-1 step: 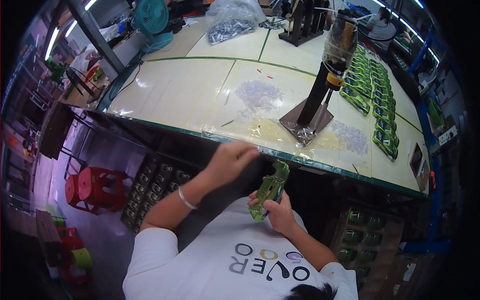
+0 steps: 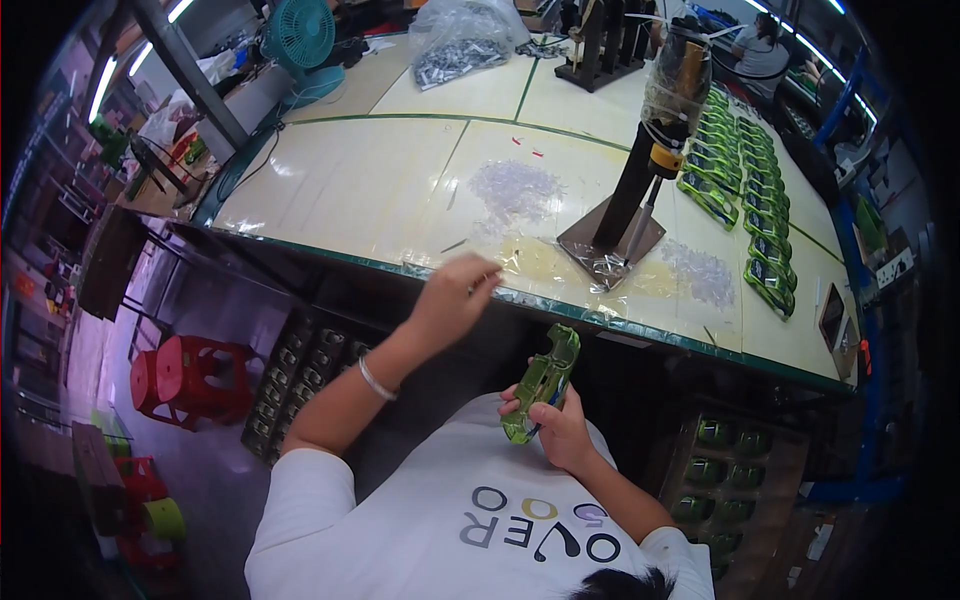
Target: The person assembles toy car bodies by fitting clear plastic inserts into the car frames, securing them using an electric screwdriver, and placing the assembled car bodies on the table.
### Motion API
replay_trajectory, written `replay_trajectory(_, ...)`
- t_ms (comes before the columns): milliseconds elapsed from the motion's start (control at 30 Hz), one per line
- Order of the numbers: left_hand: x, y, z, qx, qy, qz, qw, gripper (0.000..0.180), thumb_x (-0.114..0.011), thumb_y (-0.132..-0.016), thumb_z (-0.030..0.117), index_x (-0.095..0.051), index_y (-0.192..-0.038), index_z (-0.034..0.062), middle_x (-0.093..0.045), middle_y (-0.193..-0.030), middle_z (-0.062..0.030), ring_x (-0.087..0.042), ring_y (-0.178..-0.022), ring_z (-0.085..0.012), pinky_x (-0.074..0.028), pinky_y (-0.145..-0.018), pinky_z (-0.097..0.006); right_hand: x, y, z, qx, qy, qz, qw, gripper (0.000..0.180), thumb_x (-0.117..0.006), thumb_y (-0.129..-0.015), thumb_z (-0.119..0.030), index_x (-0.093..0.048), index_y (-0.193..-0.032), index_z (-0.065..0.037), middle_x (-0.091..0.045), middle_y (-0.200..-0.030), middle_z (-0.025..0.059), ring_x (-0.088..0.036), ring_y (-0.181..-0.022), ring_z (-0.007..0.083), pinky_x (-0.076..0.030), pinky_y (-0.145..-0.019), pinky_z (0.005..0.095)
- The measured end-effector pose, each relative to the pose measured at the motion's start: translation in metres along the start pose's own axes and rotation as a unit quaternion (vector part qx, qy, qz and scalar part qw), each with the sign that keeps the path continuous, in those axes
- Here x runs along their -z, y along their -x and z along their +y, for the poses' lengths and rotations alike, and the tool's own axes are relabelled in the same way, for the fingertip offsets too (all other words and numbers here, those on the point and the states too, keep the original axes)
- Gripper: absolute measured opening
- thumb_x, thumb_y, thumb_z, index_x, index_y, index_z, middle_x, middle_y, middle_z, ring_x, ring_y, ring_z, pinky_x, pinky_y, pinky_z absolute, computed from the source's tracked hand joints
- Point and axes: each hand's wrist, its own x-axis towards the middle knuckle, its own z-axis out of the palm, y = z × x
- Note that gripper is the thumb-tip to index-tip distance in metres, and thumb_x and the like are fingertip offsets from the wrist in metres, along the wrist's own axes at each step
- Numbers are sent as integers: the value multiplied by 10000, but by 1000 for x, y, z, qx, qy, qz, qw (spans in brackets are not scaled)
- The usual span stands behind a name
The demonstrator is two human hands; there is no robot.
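My right hand (image 2: 562,428) is closed around a translucent green plastic shell (image 2: 545,385), long and curved, shaped like a toy car body, tilted upright in front of my chest. The thumb lies across its lower part. Over the table's near edge, to the left of the shell, my left hand (image 2: 458,300) is raised with thumb and fingers pinched together. Whatever is between those fingertips is too small to make out. Beyond the left hand, a heap of small clear plastic pieces (image 2: 515,190) lies on the table (image 2: 340,185).
An upright electric screwdriver (image 2: 665,160) hangs on a dark stand (image 2: 610,235), with a second clear heap (image 2: 698,272) beside it. Rows of green shells (image 2: 768,270) line the right side. Below are trays of parts (image 2: 715,470) and red stools (image 2: 205,375). A teal fan (image 2: 303,38) stands behind.
My left hand has shifted left and slightly farther over the table edge, away from the green shell. My right hand and the shell have hardly moved.
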Motion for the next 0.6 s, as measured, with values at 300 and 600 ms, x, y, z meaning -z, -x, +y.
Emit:
replay_trajectory(300, -15, -44, -64, -190, -362, -80, 909, 39, -485, -649, 7, -487, -610, 7, -483, -657, -113, -504, -679, -259, -434, -634, -351, 4, 15, -2, 24, 50, 43, 998, 697, -639, -619, -178, -277, -1196, -29, -513, -949, 191, -566, -835, 240, -422, -799, 362)
replay_trajectory(600, -8, -40, -38, 250, 416, 15, 874, 144, -547, -775, 97, -552, -852, -24, -575, -750, -93, -523, -645, -140, -425, -588, -229, 17, 15, -5, -33, -176, -46, 983, 637, -595, -677, -248, -299, -1200, -36, -513, -984, 190, -548, -892, 274, -439, -790, 350)
